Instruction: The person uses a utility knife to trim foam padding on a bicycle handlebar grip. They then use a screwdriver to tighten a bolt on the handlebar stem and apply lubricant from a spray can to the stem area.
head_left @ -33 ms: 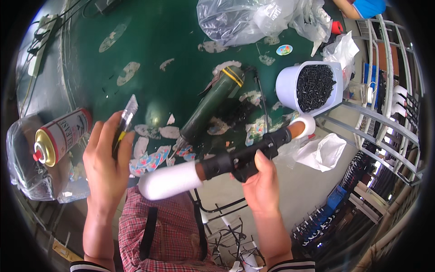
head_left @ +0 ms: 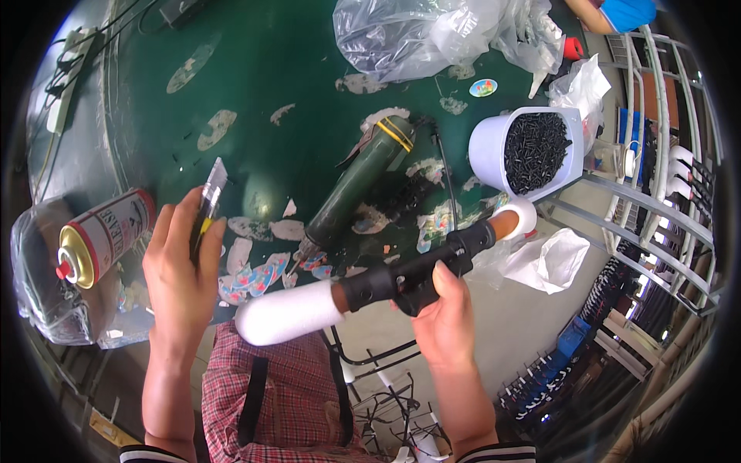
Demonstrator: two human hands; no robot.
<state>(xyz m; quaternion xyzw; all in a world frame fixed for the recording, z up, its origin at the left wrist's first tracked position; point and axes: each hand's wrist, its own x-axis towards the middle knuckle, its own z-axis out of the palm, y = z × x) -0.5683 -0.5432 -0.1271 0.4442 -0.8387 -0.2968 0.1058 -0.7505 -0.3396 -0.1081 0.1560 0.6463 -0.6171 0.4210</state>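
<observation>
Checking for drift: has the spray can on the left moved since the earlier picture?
No. The spray can lies in the same spot beside the clear plastic bag at the table's left edge.

Packaging and labels on the green bench

Spray can (head_left: 99,238) at left edge, lying in a clear plastic bag (head_left: 46,301): red-and-white label, gold top, red nozzle. Crumpled clear bag (head_left: 417,35) at far top. Small round multicoloured sticker (head_left: 483,87) near it. White tub (head_left: 525,150) of black screws at right.
</observation>
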